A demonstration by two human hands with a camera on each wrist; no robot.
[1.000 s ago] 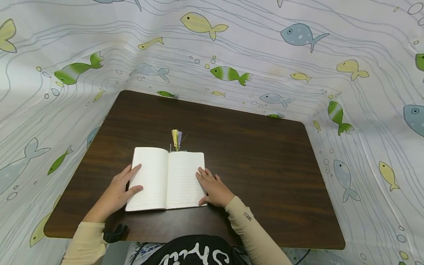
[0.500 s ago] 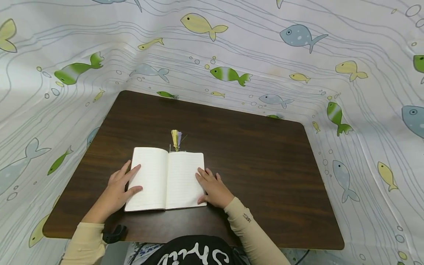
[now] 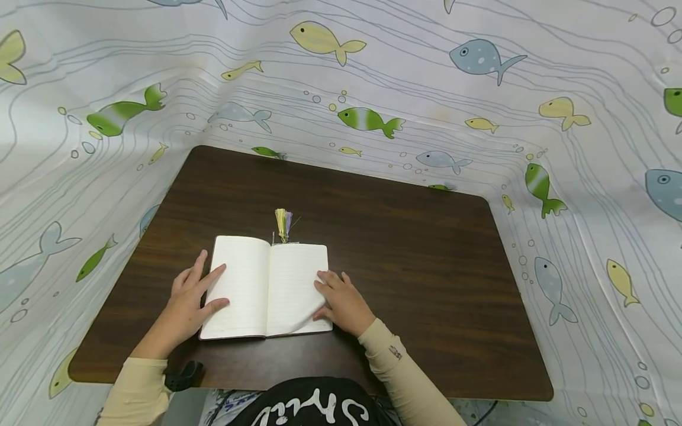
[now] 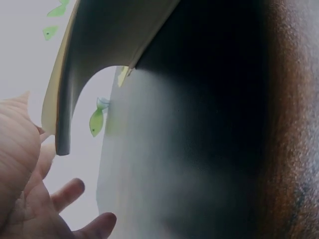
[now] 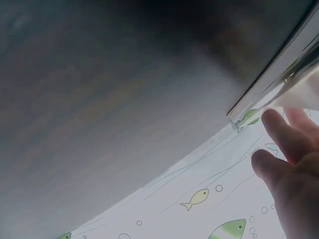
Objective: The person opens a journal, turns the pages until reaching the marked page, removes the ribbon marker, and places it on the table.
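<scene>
An open notebook (image 3: pixel 240 290) lies on the dark wooden table, its left page blank and its right page faintly ruled. My left hand (image 3: pixel 186 302) rests at the notebook's left edge. Its thumb and index finger lie on the page, while the other fingers spread straight outside the cover. At the right edge, my right hand (image 3: pixel 343 302) pinches the lower corner of a page (image 3: pixel 309 316), which is bent up off the sheets below. In the right wrist view, fingertips (image 5: pixel 271 117) show beneath the raised paper. Yellow and purple tassels (image 3: pixel 284 225) stick out above the notebook.
The dark wooden table (image 3: pixel 415 284) extends right and behind the notebook. White fish-print fabric (image 3: pixel 383 77) surrounds it. A black strap (image 3: pixel 183 376) is by the left wrist, at the table's front edge. The person's black top (image 3: pixel 319 402) shows at the bottom.
My right thumb has moved inward and the right page's lower corner has come up. The left hand's outer fingers have spread farther from the notebook. The notebook stays in place.
</scene>
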